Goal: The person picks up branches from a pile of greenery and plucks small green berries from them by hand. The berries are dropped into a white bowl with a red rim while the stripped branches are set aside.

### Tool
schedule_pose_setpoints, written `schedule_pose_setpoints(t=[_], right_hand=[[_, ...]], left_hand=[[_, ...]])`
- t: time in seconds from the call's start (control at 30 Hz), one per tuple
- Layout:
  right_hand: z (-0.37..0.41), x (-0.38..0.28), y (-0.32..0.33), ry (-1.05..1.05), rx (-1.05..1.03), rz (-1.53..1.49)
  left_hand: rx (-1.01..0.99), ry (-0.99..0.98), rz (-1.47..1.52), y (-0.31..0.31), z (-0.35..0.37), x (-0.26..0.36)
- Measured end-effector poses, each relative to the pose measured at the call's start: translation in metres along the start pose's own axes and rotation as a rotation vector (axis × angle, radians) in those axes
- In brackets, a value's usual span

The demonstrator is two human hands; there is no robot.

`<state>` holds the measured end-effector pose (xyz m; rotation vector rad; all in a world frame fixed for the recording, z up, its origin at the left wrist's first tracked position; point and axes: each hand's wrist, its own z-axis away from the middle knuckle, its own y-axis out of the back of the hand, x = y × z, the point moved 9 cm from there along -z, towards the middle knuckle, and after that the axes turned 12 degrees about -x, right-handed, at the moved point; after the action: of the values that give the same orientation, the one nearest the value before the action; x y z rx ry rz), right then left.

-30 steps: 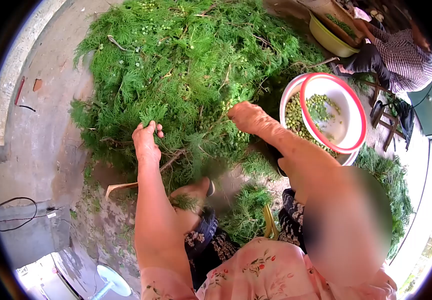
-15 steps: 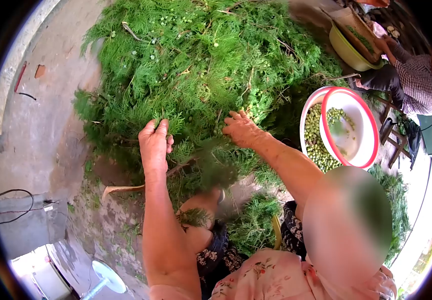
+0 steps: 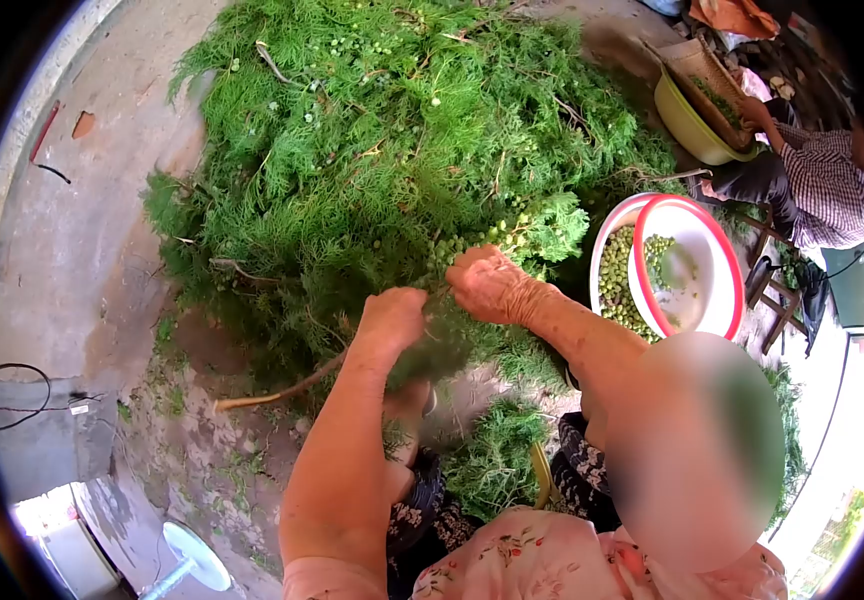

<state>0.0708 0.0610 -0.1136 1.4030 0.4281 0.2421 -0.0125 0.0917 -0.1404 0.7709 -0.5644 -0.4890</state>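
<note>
A big heap of green conifer branches (image 3: 352, 150) fills the upper middle. At its near edge my left hand (image 3: 394, 318) is closed, its fingertips hidden on the far side. Just right of it, my right hand (image 3: 490, 284) has its fingers curled round part of a sprig (image 3: 527, 235) bearing pale green cones. The two hands are close together but apart. To the right, a white basin with a red rim (image 3: 739, 262) overlaps another basin, and small green cones (image 3: 615, 285) lie in them.
A co-worker in a checked shirt (image 3: 832, 190) sits at the upper right by a yellow-green basin (image 3: 682, 122). More greenery (image 3: 497, 455) lies near my legs. A bare stick (image 3: 277, 393) juts from the heap; a fan (image 3: 197, 557) stands lower left.
My left hand has moved right and nearer to me, and it now closes beside my right hand. My right hand has curled and shifted slightly nearer. A cone-bearing sprig now shows above it.
</note>
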Motion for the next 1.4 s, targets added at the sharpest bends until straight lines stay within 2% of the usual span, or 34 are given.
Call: schedule_pose_setpoints(t=[0.1,0.13,0.27,0.33,0.6,0.7,0.73,0.83,0.87,0.97,1.0,1.13,1.23,1.33,1.4], right_hand=[[-0.001,0.003,0.003,0.012,-0.116,-0.040],[-0.002,0.004,-0.003,0.017,-0.134,0.037],[-0.001,0.010,0.013,-0.114,-0.070,-0.051],[-0.004,0.016,0.016,-0.212,-0.030,-0.112],[0.002,0.036,0.023,-0.632,0.278,-0.709],[-0.004,0.028,0.020,-0.578,0.467,-0.617],[-0.004,0.030,0.018,-0.620,0.547,-0.643],[0.008,0.033,0.012,-0.700,0.579,-0.834],[-0.002,0.025,0.016,-0.658,0.364,-0.569],[-0.018,0.005,0.005,-0.465,-0.273,0.212],[-0.014,0.005,0.007,-0.477,-0.529,0.159],[-0.012,0.010,0.013,-0.454,-0.214,0.067],[-0.014,0.015,0.011,-0.531,-0.458,-0.033],[-0.012,0.017,0.007,-0.563,-0.518,-0.128],[-0.006,0.027,0.003,-0.664,-0.331,-0.533]], left_hand=[[0.083,0.010,0.073,0.010,0.001,0.000],[0.125,0.002,0.105,0.016,0.005,0.001],[0.202,0.061,0.314,0.027,0.008,-0.010],[0.322,0.066,0.403,0.034,0.011,-0.012],[0.582,0.024,0.563,0.040,0.011,-0.016],[0.799,-0.058,0.511,0.058,0.032,0.012],[0.825,-0.030,0.510,0.062,0.036,0.016],[0.782,0.007,0.517,0.057,0.031,0.008],[0.700,-0.004,0.611,0.057,0.030,0.006],[0.733,0.001,0.369,0.058,0.031,0.008],[0.678,0.047,0.338,0.055,0.030,0.005],[0.718,-0.044,0.205,0.067,0.043,0.020],[0.778,-0.064,0.228,0.071,0.048,0.022],[0.815,-0.135,0.148,0.069,0.045,0.024],[0.815,-0.133,0.142,0.073,0.048,0.028]])
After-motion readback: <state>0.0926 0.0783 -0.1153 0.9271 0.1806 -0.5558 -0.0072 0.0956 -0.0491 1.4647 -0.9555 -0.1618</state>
